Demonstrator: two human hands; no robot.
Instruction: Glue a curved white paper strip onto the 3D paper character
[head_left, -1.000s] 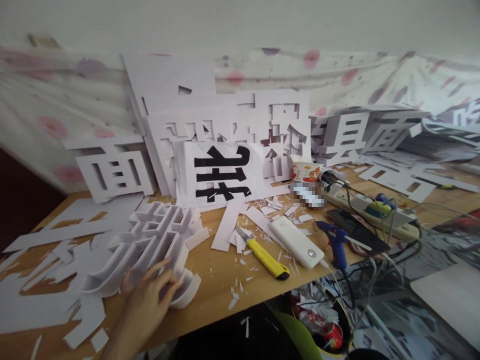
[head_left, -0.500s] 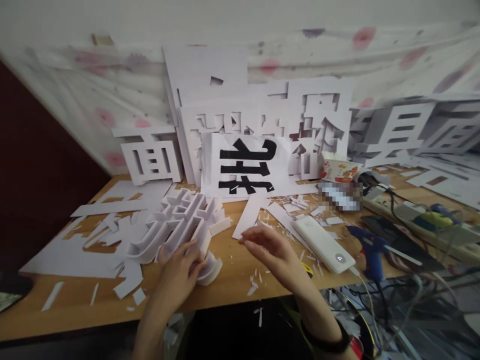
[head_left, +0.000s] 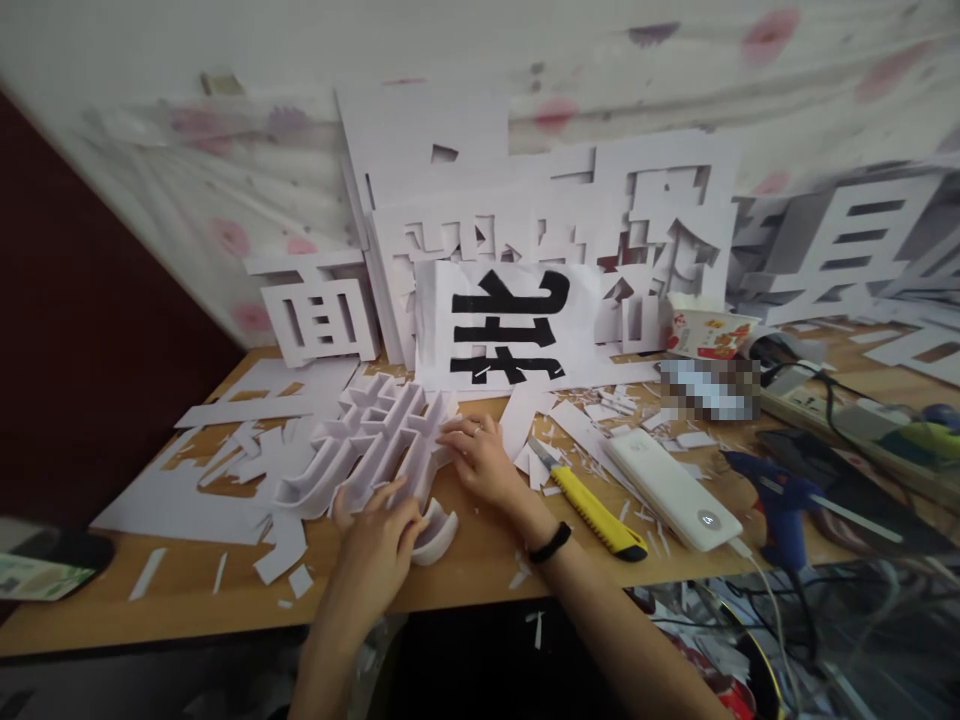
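A white three-dimensional paper character (head_left: 360,450) lies on the wooden table (head_left: 465,575) in front of me. My left hand (head_left: 379,540) rests on its near end, fingers spread over the curved white strips. At the character's right edge, the fingers of my right hand (head_left: 480,462) press flat against the paper; a black band is on that wrist. Just right of my right hand lies a yellow utility knife (head_left: 592,497) with its blade out.
White cut-out characters (head_left: 319,320) and a sheet printed with a black character (head_left: 514,330) lean against the wall. A white power bank (head_left: 671,487), a blue glue gun (head_left: 776,500), a power strip (head_left: 847,415) with cables, a tissue box (head_left: 709,335) and paper scraps crowd the right.
My right hand came in from the right and settled on the paper character's right edge, uncovering the yellow knife. The view shifted left. My left hand stayed on the character's near end.
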